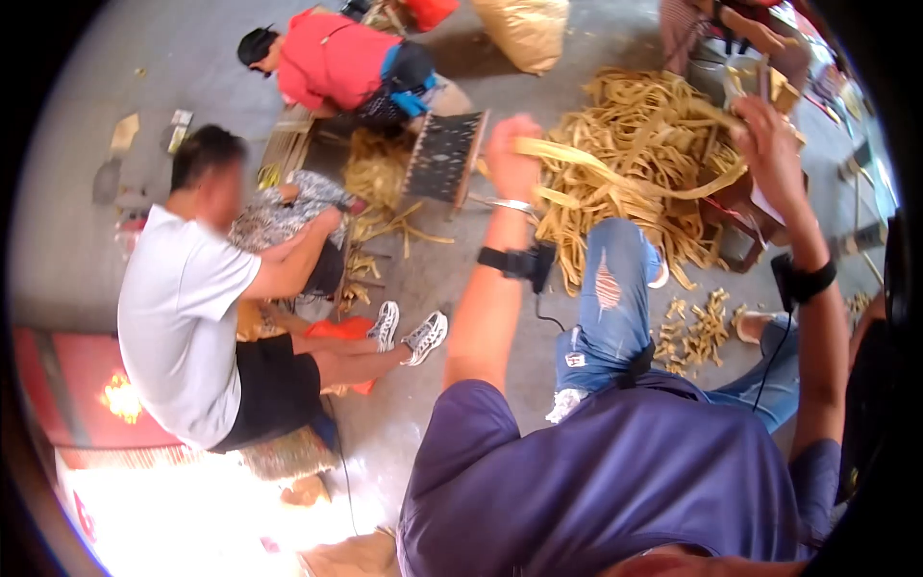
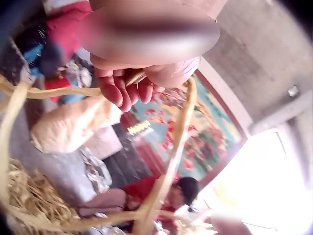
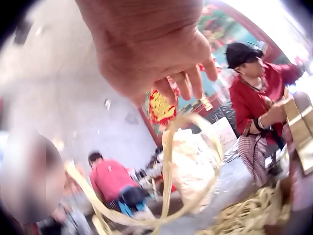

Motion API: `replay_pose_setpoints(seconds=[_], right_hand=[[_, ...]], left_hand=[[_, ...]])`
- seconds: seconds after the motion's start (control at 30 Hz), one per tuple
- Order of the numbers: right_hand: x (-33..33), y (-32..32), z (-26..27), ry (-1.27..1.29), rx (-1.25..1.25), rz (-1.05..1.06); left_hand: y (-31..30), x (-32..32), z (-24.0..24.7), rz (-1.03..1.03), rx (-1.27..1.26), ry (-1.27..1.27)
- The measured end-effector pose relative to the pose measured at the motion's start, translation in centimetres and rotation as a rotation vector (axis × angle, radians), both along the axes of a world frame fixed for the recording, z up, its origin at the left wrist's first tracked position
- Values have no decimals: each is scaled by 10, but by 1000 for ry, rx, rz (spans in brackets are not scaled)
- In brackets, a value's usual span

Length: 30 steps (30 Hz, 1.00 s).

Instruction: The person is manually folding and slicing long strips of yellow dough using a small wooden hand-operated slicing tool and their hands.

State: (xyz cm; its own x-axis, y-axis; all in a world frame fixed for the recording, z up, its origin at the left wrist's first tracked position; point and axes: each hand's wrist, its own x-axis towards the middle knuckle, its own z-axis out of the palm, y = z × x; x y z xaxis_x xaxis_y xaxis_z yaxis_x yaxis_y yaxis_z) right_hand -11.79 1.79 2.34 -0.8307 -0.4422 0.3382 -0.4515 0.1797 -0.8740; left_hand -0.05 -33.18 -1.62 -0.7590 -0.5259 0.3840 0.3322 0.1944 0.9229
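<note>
My left hand grips a long pale-yellow strip; in the left wrist view its curled fingers close round the strip, and a length hangs down from them. My right hand is raised on the other side of the strip's loop. The right wrist view shows its fingers loosely bent above a hanging loop of strip, with a gap between them; the thumb is hidden. A big tangled heap of similar strips lies on the floor beyond my knee.
A person in a light shirt sits at the left, another in red bends over at the back. A person in a black cap works beside the heap. Short strip scraps lie near my feet; a filled sack stands behind.
</note>
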Motion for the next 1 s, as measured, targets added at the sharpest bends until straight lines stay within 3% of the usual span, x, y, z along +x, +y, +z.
replay_pose_setpoints(seconds=[0.03,0.07,0.1,0.13,0.17,0.2,0.23,0.33,0.4,0.43,0.47,0.5,0.53,0.57,0.6,0.67,0.73,0.8,0.83,0.87,0.97,1.0], right_hand=[[17,-17,-6,61,91,22],[31,-32,-8,119,183,45],[47,-48,-3,-354,30,188],[61,-62,3,-824,-125,316],[71,-72,5,-925,-254,454],[77,-79,3,-1025,-382,589],[78,-88,-8,-950,-344,554],[58,-97,-11,-930,-600,284],[25,-85,-11,-824,-623,176],[20,-73,3,-637,-393,200],[19,-64,16,-457,-160,240],[24,-59,-1,-233,-284,426],[36,-56,-5,-137,-210,491],[47,-53,-8,-36,-145,553],[83,-47,4,-110,93,490],[104,-33,10,-10,156,269],[101,-16,-5,70,235,143],[81,-3,-39,178,513,36],[73,3,-40,117,538,43],[57,10,-45,71,565,43],[38,13,-72,144,614,1],[37,19,-93,275,396,-127]], left_hand=[[40,3,7,-18,-2,-6],[72,12,25,-9,-379,19],[100,21,39,-35,-758,160],[125,31,41,-179,-809,160],[143,40,37,-319,-864,163],[161,48,27,-214,-915,146],[172,55,19,-114,-958,133],[174,75,-3,-280,-966,44],[174,98,-14,-647,-950,-185],[175,110,-9,-642,-817,-136],[165,113,3,-562,-854,-147],[151,113,4,-415,-717,-163],[148,111,19,-574,264,-266],[152,94,26,-620,210,-162],[159,80,26,-657,173,-84],[178,58,24,-443,585,-117],[200,30,8,-586,721,-100],[236,19,-5,-546,488,-96],[247,11,-13,-593,427,-30],[246,-3,-26,-672,490,-48],[253,-44,-53,-426,389,-105],[245,-54,-55,-359,305,-40]])
